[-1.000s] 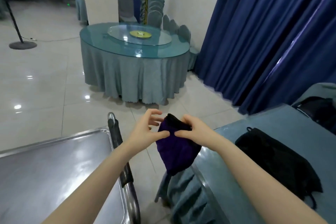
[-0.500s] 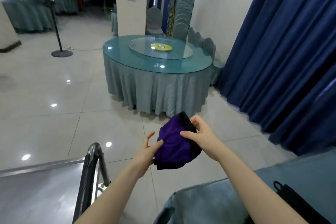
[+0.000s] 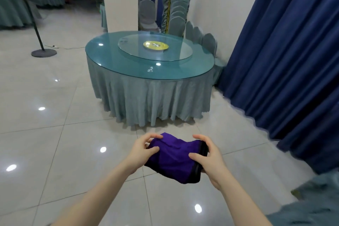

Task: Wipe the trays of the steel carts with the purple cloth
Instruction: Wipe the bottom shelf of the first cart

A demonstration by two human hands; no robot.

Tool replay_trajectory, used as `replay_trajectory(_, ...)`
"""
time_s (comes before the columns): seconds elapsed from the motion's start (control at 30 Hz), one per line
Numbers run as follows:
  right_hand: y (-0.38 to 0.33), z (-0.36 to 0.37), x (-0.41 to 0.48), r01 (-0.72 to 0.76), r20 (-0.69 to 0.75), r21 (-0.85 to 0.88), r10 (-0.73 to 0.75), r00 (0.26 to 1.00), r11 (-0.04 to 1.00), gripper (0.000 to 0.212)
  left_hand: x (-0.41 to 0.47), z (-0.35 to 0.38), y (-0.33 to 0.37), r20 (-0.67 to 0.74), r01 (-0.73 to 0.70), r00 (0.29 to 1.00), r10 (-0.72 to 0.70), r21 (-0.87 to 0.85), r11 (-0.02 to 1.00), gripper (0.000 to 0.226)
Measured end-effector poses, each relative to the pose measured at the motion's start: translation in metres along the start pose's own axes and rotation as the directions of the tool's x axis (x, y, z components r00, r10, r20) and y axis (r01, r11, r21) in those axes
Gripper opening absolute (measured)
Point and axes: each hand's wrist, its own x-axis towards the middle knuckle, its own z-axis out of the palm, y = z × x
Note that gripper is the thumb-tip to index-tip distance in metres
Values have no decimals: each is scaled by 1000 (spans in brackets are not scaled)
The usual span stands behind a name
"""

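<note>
Purple cloth [image 3: 174,159], folded, held in the air above the tiled floor [image 3: 55,143] between both hands. Left hand [image 3: 141,152] grips its left edge, fingers [image 3: 152,136] curled over the top, thumb pressed on the front. Right hand [image 3: 211,156] grips the black-trimmed right edge, fingers likewise curled around it. Round glass-topped desk [image 3: 150,60] stands beyond.

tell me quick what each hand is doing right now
Left hand: grips the purple cloth at its left end.
Right hand: grips its right end.
</note>
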Motion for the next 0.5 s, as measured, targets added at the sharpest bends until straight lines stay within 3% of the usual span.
replay_trajectory(0.13,-4,49,92,-50,52,-50,52,997,998,51,87,-46,-17,11,41,999,-41,0,999,39)
replay_trajectory(0.27,-32,114,197,-74,127,-99,87,988,992,52,162,-115,-21,-87,71,993,-73,-35,997,45)
replay_trajectory(0.5,-79,240,341,8,301,-155,40,953,988,50,252,-234,-20,-333,72,939,-84,-48,996,42)
